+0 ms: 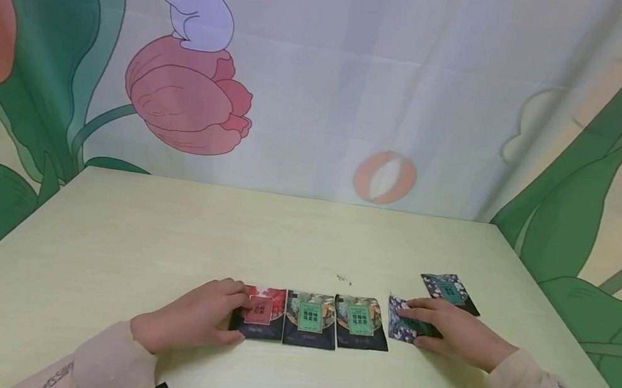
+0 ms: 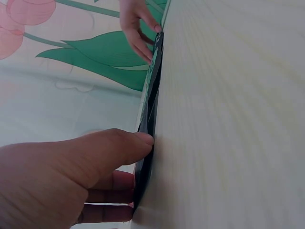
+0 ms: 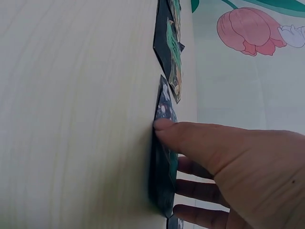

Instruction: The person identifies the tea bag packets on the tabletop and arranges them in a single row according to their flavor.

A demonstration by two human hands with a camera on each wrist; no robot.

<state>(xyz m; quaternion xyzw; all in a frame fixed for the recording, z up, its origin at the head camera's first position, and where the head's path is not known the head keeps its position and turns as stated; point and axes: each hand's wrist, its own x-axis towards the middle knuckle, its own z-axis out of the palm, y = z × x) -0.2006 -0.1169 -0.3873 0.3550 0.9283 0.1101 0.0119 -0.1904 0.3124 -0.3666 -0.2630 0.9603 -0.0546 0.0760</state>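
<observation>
Three tea sachets lie side by side in a row: a red one (image 1: pixel 266 308) at the left, then two green ones, the middle sachet (image 1: pixel 311 320) and the right-hand sachet (image 1: pixel 361 323). My left hand (image 1: pixel 197 312) holds the red sachet at its left side, thumb at the near edge and fingers toward the far edge. Just right of the row, my right hand (image 1: pixel 453 330) grips a purple floral sachet (image 1: pixel 401 320) between thumb and fingers, covering much of it. In the right wrist view that floral sachet (image 3: pixel 164 102) lies nearly in line with a green sachet (image 3: pixel 172 52).
Another dark floral sachet (image 1: pixel 450 291) lies at an angle behind my right hand. Small dark marks (image 1: pixel 344 279) show on the pale tabletop (image 1: pixel 199 233) beyond the row. A printed curtain (image 1: pixel 321 94) hangs along the table's far edge.
</observation>
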